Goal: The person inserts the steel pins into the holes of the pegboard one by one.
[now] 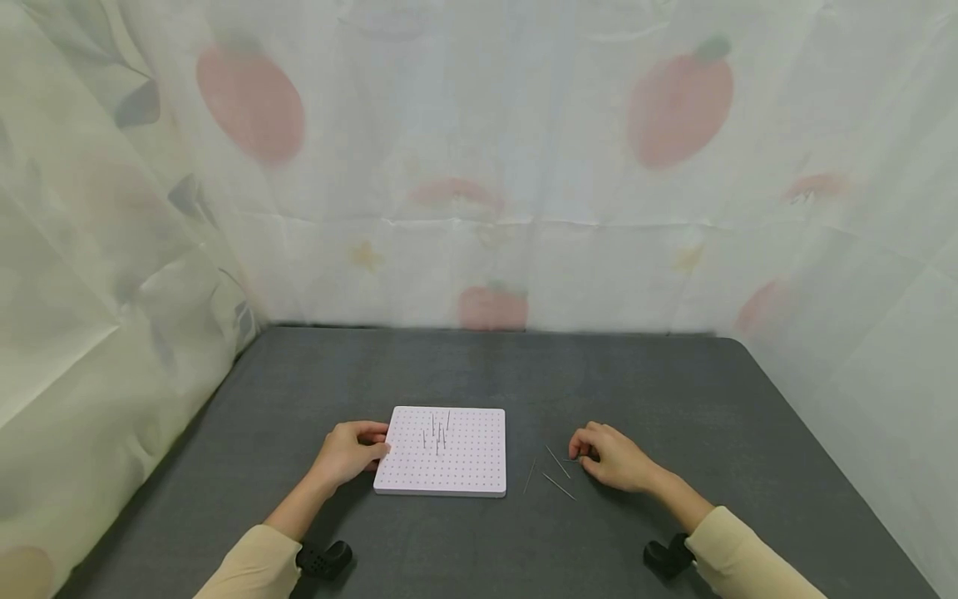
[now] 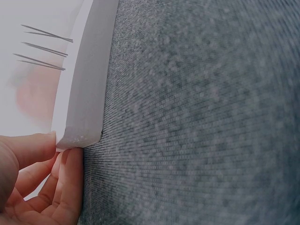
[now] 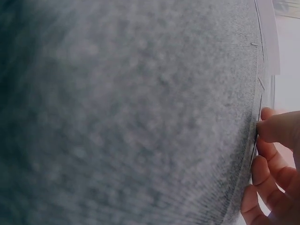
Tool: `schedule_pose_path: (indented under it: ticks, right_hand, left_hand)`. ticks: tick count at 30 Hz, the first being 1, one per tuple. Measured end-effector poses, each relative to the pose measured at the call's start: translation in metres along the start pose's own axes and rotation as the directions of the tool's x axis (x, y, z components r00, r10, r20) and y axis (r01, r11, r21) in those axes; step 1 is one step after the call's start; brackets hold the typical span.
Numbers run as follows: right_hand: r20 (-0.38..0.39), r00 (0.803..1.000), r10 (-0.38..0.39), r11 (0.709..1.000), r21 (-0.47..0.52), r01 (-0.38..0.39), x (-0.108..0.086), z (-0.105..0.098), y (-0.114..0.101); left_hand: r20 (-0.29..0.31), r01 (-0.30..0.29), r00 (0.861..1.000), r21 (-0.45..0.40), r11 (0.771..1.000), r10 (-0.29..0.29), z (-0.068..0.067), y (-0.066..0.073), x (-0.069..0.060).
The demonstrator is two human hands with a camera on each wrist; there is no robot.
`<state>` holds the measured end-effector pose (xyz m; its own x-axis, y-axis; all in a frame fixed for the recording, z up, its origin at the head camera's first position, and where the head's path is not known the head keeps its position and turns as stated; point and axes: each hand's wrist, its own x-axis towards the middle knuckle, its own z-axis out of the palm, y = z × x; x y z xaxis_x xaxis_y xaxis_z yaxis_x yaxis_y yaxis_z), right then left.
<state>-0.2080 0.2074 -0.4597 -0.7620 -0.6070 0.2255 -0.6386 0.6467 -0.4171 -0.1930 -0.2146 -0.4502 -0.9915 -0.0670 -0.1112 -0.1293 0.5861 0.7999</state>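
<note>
A white board with a grid of small holes (image 1: 471, 466) lies on the table, with several thin metal needles (image 1: 438, 434) standing upright in it. My left hand (image 1: 348, 453) grips the board's left edge; the left wrist view shows the thumb (image 2: 35, 149) at its upper rim and the fingers against its side. To the right of the board, my right hand (image 1: 615, 457) is low over the table. Its thumb and forefinger pinch a thin needle (image 1: 570, 460) close to the surface. Three loose needles (image 1: 559, 486) lie between the board and this hand.
The dark grey table (image 1: 636, 383) spreads around the board. A pale curtain with red fruit prints (image 1: 554, 249) hangs along its back and sides. Black wrist devices (image 1: 325, 560) sit at both sleeve cuffs.
</note>
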Motion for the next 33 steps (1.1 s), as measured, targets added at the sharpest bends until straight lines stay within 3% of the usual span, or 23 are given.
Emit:
schedule_pose_path:
  ticks: [4,11,33]
  right_hand:
    - [-0.026,1.000,0.012,1.000,0.012,-0.012,-0.0010,0.0009,-0.0003]
    - [-0.054,0.991,0.122,0.989,0.086,-0.117,-0.0040,0.0029,0.0002]
    - [-0.065,0.970,0.236,0.972,0.037,-0.234,-0.0048,0.0059,-0.0062]
  left_hand:
    - [-0.002,0.003,1.000,-0.003,1.000,-0.003,0.0001,-0.0001,0.0001]
    - [0.004,0.002,1.000,-0.008,1.000,-0.002,0.0000,-0.0010,0.0002]
    - [0.001,0.010,1.000,-0.005,1.000,-0.010,0.0002,-0.0002,0.0005]
